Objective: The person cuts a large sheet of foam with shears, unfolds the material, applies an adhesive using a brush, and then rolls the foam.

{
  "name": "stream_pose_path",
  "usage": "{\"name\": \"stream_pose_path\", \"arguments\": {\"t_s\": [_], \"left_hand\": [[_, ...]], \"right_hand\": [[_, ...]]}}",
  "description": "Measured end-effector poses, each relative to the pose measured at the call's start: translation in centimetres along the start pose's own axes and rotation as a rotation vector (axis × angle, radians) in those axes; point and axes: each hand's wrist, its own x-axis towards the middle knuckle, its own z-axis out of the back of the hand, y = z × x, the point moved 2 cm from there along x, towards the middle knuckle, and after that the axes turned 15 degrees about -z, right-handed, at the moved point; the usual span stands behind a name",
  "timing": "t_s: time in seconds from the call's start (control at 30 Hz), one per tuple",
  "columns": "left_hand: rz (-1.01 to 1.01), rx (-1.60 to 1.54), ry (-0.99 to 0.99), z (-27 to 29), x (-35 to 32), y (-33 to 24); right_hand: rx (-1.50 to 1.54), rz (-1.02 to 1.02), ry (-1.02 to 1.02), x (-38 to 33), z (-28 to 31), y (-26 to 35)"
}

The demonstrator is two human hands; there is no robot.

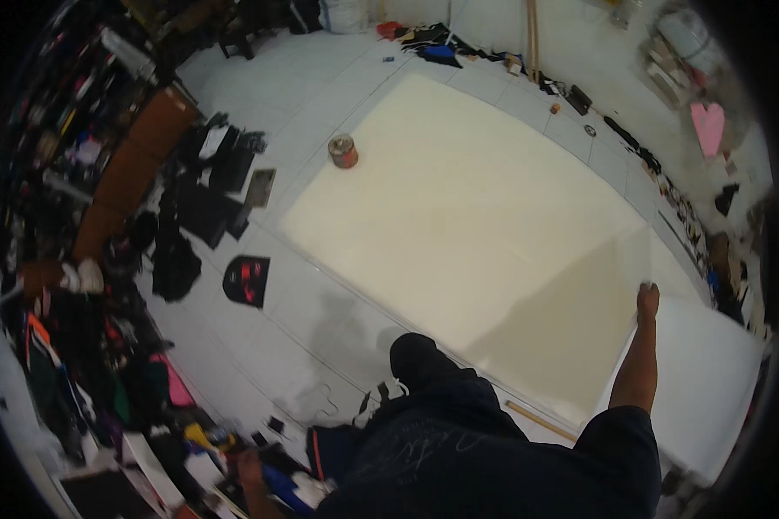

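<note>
Your right hand on the raised white sheet

Your right hand (647, 299) is closed over the top edge of a large white sheet (710, 381) standing just right of your arm, beside the cream sheet (459, 208) flat on the floor; how tightly the fingers grip is too small to tell. Your left hand (249, 471) sits low among the clutter, fingers unclear.

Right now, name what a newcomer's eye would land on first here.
First, the big cream sheet spread flat over the white tiled floor, filling the middle. Next, the right hand at the sheet's right edge, gripping the top of a raised white panel. A small red can stands by the sheet's far left edge, and dark clutter lines the left side.
</note>
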Motion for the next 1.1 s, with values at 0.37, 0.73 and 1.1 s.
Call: {"name": "stream_pose_path", "arguments": {"t_s": [0.37, 0.73, 1.1], "left_hand": [[0.047, -0.190, 0.176, -7.0, 34.9, -15.4], [0.280, 0.188, 0.405, -10.6, 63.7, -20.8], [-0.296, 0.181, 0.358, -17.8, 104.8, -51.2]], "right_hand": [[-0.056, -0.056, -0.077, -15.3, -17.6, 20.4], [-0.094, -0.064, -0.077, -28.3, -34.5, 40.4], [-0.131, -0.252, -0.055, -36.7, -45.8, 60.2]]}}
